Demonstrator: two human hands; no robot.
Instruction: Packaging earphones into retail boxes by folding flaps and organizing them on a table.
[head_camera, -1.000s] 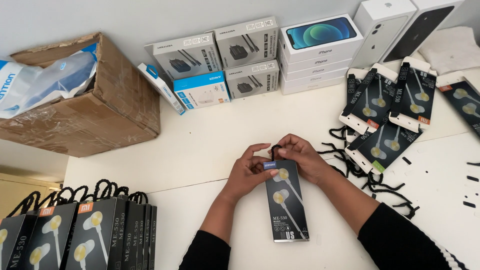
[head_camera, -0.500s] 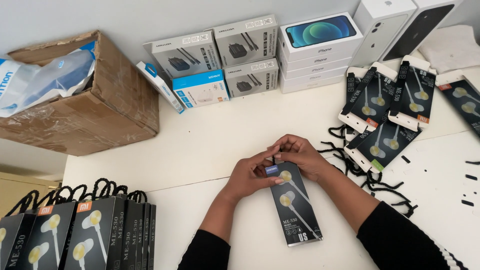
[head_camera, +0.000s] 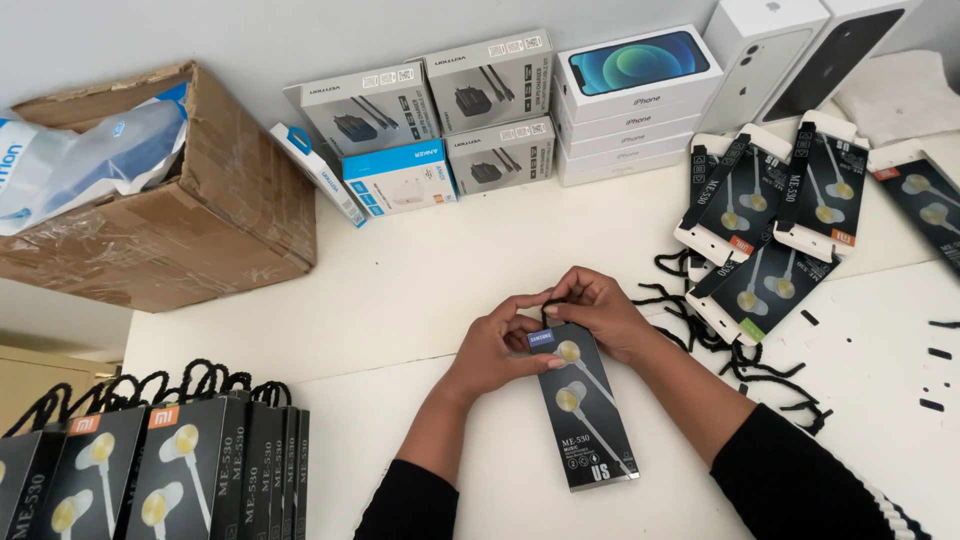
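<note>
The black earphone package (head_camera: 585, 405) lies flat on the white table (head_camera: 420, 270), its far end pinched between the left hand (head_camera: 500, 345) and right hand (head_camera: 595, 310), both closed on its black cord loop (head_camera: 548, 300), its near end now angled further right than before.

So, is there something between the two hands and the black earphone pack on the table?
No, nothing visible. The left hand and the right hand both touch the top end of the earphone pack, where a black cord loop sits between the fingers. The pack lies flat on the white table.
</note>
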